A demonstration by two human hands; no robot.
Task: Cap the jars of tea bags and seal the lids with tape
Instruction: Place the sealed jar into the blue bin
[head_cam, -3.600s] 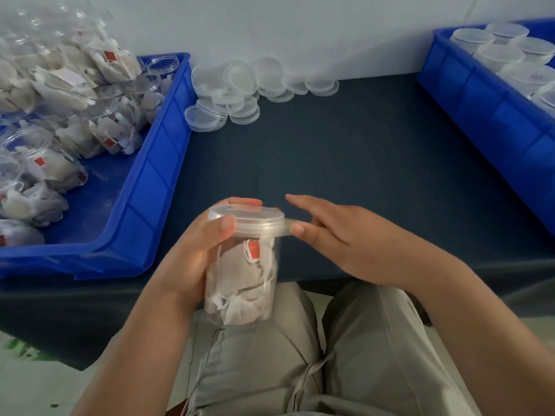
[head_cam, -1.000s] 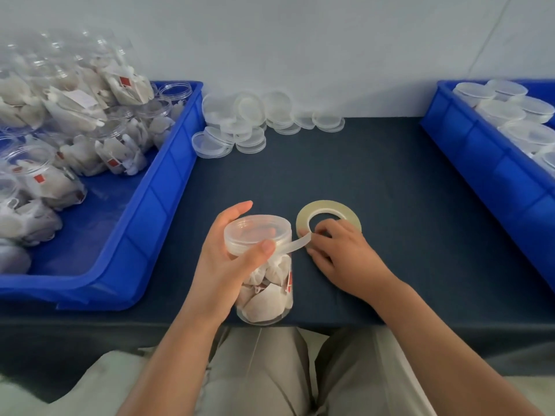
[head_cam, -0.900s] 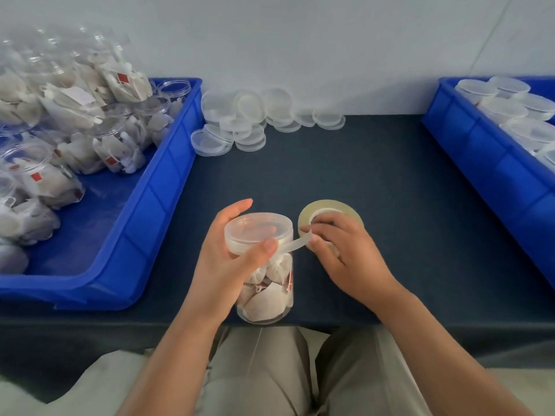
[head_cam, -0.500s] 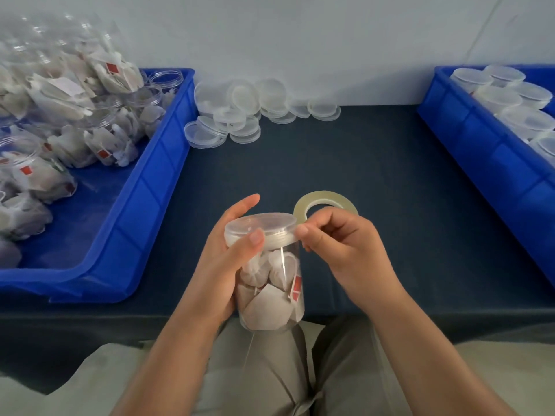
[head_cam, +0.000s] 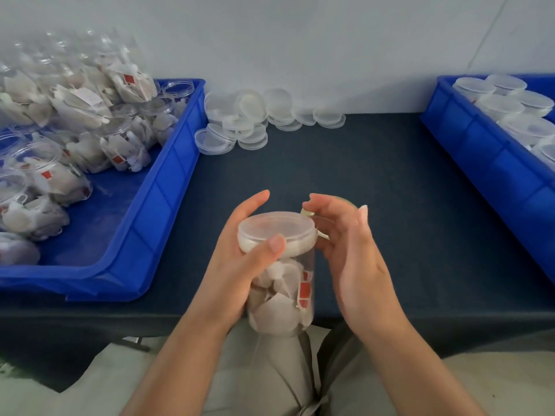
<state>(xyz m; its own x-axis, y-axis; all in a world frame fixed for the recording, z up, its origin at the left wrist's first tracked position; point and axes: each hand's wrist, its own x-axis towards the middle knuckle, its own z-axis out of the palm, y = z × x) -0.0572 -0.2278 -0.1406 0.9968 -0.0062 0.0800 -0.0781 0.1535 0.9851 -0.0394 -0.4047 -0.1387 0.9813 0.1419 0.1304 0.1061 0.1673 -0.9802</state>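
A clear plastic jar (head_cam: 282,298) full of tea bags with red tags is held upright over the table's front edge. My left hand (head_cam: 237,265) grips it, thumb pressed on the rim of its translucent lid (head_cam: 276,228). My right hand (head_cam: 348,253) is against the lid's right side, fingers curled round the yellowish tape roll (head_cam: 305,212). The hand hides most of the roll. A short strip of clear tape (head_cam: 322,234) runs from the roll to the lid's edge.
A blue bin (head_cam: 144,235) on the left holds several uncapped jars of tea bags (head_cam: 75,121). Loose lids (head_cam: 240,127) lie piled at the back by the wall. A second blue bin (head_cam: 480,151) on the right holds capped jars (head_cam: 504,106). The dark table top (head_cam: 375,169) lies between them.
My right hand has lifted the tape roll off the table and brought it up against the lid's right side. The jar has come a little nearer to me in my left hand.
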